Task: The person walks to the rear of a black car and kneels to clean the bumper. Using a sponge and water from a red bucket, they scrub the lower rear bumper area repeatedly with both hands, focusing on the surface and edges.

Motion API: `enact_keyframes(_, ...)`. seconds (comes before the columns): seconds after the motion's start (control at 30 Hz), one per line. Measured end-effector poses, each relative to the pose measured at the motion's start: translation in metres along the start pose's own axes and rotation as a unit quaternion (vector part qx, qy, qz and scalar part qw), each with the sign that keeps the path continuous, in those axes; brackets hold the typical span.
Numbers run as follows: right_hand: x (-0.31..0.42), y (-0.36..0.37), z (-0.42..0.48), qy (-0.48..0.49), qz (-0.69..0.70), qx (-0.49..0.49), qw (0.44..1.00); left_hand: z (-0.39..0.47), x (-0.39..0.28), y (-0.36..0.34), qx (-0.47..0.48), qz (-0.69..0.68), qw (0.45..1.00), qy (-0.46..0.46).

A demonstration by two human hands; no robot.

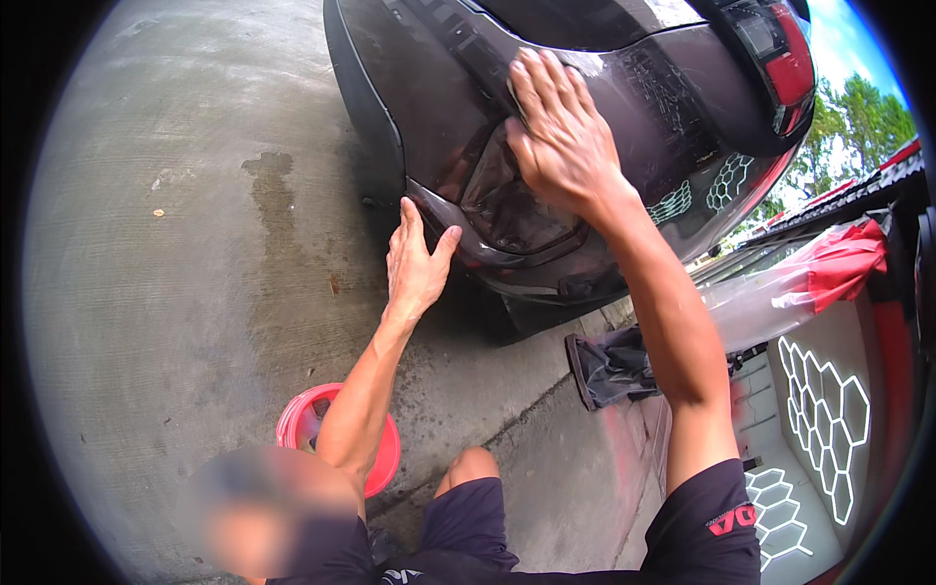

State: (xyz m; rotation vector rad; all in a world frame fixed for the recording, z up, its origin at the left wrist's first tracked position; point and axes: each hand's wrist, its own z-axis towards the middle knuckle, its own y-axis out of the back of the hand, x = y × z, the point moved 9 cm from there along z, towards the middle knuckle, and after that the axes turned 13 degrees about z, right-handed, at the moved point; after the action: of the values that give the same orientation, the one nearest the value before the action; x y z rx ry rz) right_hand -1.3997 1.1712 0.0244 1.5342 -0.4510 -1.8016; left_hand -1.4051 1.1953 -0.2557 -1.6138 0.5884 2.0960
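Observation:
A dark car's rear bumper [621,95] fills the upper middle, with a glossy surface and pale scuffs or residue near the tail light [790,62]. My right hand [563,135] lies flat on the bumper, fingers together and a little blurred; a thin pale edge shows beside the fingers, but what lies under them is hidden. My left hand [419,259] rests at the bumper's lower corner, thumb apart from the fingers, holding nothing. Between the hands is a recessed, dark section of the bumper [512,212].
A red bucket [391,461] stands on the concrete floor [183,292] under my left forearm, its contents partly hidden. A dark fabric item [614,365] lies beyond my right arm. Red and clear sheeting [841,270] hangs at the right, near hexagonal lights [826,424].

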Motion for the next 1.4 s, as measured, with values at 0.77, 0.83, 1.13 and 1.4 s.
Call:
enact_keyframes(0.77, -0.043, 0.018, -0.033, -0.022, -0.012, -0.042, 0.999, -0.04, -0.108, -0.026, -0.095, 0.202, 0.928, -0.299)
enact_keyframes(0.83, -0.035, 0.024, -0.058, 0.01, 0.023, -0.031, 0.999, -0.036, -0.098, -0.024, -0.077, 0.22, 0.924, -0.303)
enact_keyframes(1.13, -0.027, 0.018, -0.03, 0.013, 0.015, -0.043, 0.999, -0.038, -0.078, -0.044, -0.066, 0.248, 0.909, -0.328)
enact_keyframes(1.4, -0.026, 0.037, -0.123, -0.07, 0.053, -0.012, 0.996, -0.038, -0.069, -0.034, -0.079, 0.228, 0.903, -0.355)
